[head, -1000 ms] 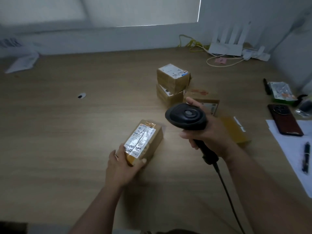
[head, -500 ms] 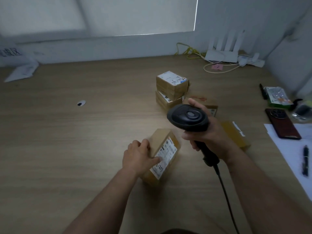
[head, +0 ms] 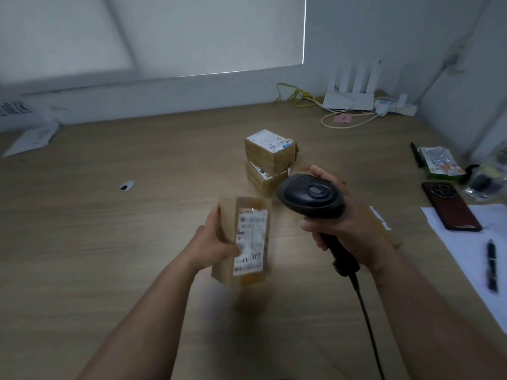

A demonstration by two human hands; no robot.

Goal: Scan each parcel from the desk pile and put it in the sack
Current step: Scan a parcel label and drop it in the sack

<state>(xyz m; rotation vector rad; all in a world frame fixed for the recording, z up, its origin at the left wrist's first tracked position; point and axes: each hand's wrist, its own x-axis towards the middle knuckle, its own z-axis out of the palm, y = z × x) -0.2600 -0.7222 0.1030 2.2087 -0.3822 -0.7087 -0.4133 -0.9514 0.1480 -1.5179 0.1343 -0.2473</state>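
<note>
One small cardboard parcel (head: 251, 242) sits in the left hand (head: 214, 242) over the near middle of the desk (head: 109, 242), apparently lifted clear of it, though blur makes that uncertain. It looks stiff and light enough for a one-handed hold. The taped faces may be slick, so the long cardboard sides are probably the best place to grip. The fingers curl round its left side and the thumb lies across the near part of the white label (head: 252, 223), where it could cover some print. The parcel's long axis runs near to far and the label faces up. Just right of it, the right hand (head: 343, 229) is clamped round the handle of a black scanner (head: 311, 197), whose head points left and whose cord (head: 367, 319) trails toward the near edge. Beyond them two more parcels (head: 270, 152) stand stacked, and another (head: 384, 231) is partly hidden behind the right hand. A phone (head: 450, 207) and a pen (head: 491, 264) lie far right. No sack can be made out for certain.
</note>
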